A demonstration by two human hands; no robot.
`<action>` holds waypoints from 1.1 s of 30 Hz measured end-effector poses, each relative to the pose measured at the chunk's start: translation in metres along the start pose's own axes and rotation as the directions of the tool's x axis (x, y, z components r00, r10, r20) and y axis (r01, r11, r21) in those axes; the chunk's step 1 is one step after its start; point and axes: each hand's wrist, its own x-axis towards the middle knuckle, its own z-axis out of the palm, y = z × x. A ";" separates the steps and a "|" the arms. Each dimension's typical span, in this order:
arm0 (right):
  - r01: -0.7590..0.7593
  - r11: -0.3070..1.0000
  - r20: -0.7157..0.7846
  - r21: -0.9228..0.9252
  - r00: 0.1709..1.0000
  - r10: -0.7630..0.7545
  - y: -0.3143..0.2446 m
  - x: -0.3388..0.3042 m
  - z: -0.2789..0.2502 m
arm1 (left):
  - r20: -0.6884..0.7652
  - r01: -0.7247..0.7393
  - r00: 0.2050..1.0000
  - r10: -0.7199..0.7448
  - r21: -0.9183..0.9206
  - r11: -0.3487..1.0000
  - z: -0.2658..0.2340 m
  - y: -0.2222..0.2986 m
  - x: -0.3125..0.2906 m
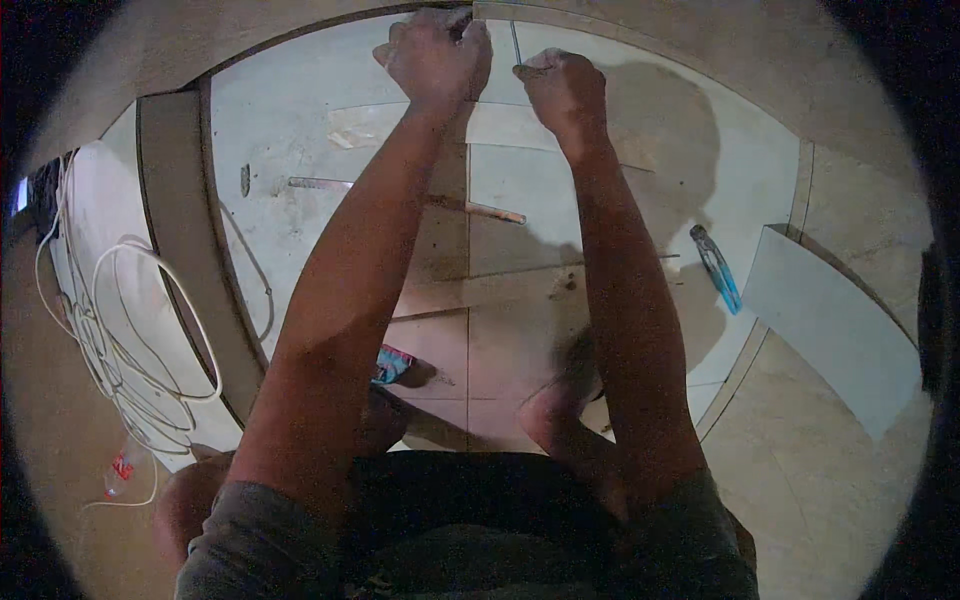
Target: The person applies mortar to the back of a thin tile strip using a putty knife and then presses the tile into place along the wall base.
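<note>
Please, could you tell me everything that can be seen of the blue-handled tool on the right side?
It looks like pliers: a dark, metal-looking head and bright blue handles, probably plastic-covered. They lie on a pale, flat surface, slanted, head away from the person and handle ends toward the lower right, just left of a loose pale panel. Neither the left hand nor the right hand touches them. Jaw details are too small to tell.

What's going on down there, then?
A person is reaching forward with both bare hands over a pale tiled surface. The right hand pinches a thin rod; the left hand is beside it at the far edge, its grip unclear. Blue-handled pliers lie untouched to the right, and a tangle of white cable sits to the left.
</note>
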 end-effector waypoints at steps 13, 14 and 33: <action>0.045 0.995 -0.004 0.091 0.999 -0.044 -0.009 -0.004 -0.007 | -0.046 0.000 0.999 -0.005 -0.117 0.993 -0.001 -0.004 0.001; 0.024 0.993 0.006 0.112 1.000 -0.025 -0.010 -0.004 -0.007 | -0.044 0.001 0.999 -0.006 -0.116 0.993 -0.002 -0.003 0.001; 0.037 0.999 0.067 -0.013 0.997 -0.036 -0.014 0.001 -0.010 | -0.066 0.074 0.994 -0.089 -0.208 0.975 0.027 -0.026 -0.001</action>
